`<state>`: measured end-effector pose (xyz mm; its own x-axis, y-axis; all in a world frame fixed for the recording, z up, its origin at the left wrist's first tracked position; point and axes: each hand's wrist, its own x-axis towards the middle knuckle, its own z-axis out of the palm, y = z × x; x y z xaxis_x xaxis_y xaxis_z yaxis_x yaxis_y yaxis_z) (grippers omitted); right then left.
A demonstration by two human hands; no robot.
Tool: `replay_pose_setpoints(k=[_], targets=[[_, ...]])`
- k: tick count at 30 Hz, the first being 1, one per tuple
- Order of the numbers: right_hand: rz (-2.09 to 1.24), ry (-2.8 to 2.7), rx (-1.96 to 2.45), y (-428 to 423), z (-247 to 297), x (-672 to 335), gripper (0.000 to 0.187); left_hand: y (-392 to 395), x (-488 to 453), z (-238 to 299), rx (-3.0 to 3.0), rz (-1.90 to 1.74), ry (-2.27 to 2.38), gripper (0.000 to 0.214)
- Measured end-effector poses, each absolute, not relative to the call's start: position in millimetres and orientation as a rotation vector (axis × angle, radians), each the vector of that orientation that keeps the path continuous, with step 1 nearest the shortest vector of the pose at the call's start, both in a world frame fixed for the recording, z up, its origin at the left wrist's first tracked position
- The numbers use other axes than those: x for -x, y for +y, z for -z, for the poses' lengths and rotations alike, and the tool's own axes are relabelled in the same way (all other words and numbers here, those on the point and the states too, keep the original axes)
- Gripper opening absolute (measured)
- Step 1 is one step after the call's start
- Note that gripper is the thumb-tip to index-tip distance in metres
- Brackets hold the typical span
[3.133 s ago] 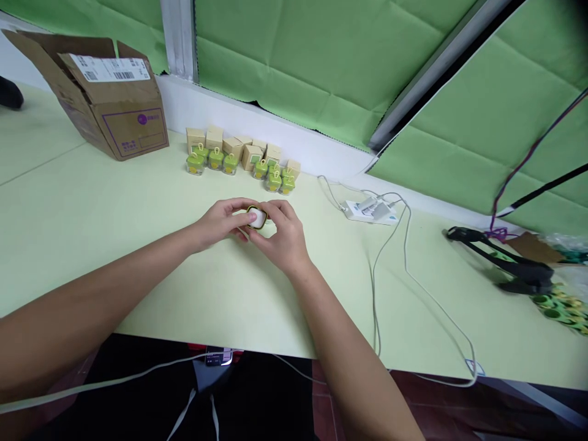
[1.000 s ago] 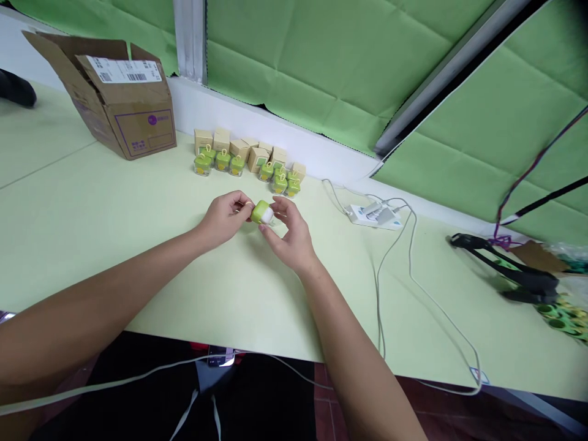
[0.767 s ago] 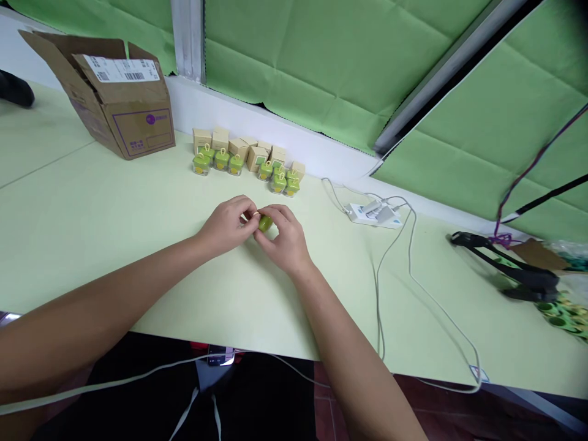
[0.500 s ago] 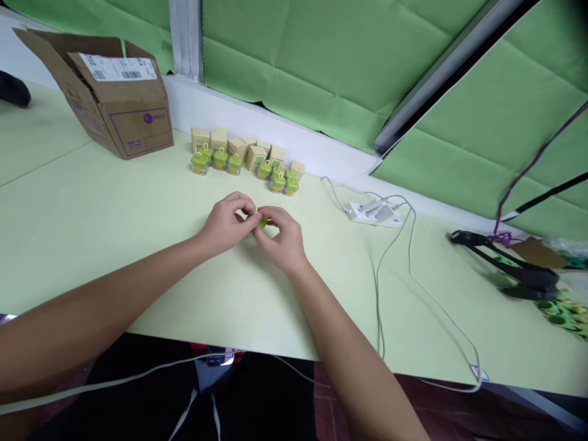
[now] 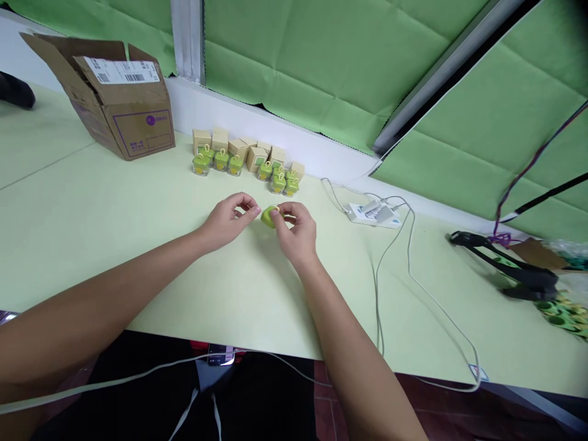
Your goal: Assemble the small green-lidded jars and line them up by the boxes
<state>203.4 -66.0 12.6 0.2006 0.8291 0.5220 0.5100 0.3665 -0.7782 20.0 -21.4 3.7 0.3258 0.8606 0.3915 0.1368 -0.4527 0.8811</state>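
Note:
Over the table (image 5: 220,294), my right hand (image 5: 297,231) pinches a green lid (image 5: 267,217) between thumb and fingers. A bit of its cream loop shows at the fingertips. To the left, my left hand (image 5: 231,219) is apart from the lid, with thumb and index tips pressed together; whether something small is between them cannot be made out. Beyond both hands stand several small clear jars with green looped lids, one a jar (image 5: 278,182) in the right group and another a jar (image 5: 201,164) in the left group.
Small cardboard boxes (image 5: 256,158) line up behind the jars. An open carton (image 5: 138,122) stands at the back left. To the right lie a power strip (image 5: 374,214), a white cable (image 5: 429,288), a black frame-like object (image 5: 509,263) and green pieces (image 5: 563,315). A phone (image 5: 221,354) is below the table edge.
My hands have come apart. The right hand has moved right with the green lid, which now shows more fully. My left hand has stayed nearly in place, off the lid.

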Motion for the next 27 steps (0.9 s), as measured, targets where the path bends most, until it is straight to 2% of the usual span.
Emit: replay_pose_setpoints(k=[4, 9, 15, 22, 27], targets=[[-0.347, -1.236, 1.247, -57, -13, -218, 0.031, -15, -15, 6, -1.995, -1.08, 1.016, 0.031], [-0.507, -1.007, 1.222, -39, 2, -233, 0.04, -14, -12, 14, -2.112, -0.831, 1.087, 0.057], [-0.705, -0.918, 1.217, -21, 15, -233, 0.049, -15, -15, 14, -2.166, -0.741, 1.035, 0.074], [-0.801, -0.988, 1.194, -28, 15, -217, 0.049, -13, -23, 17, -2.156, -0.744, 0.975, 0.079], [-0.805, -1.145, 1.181, -38, 13, -201, 0.044, -15, -23, 15, -2.18, -0.833, 0.953, 0.066]])
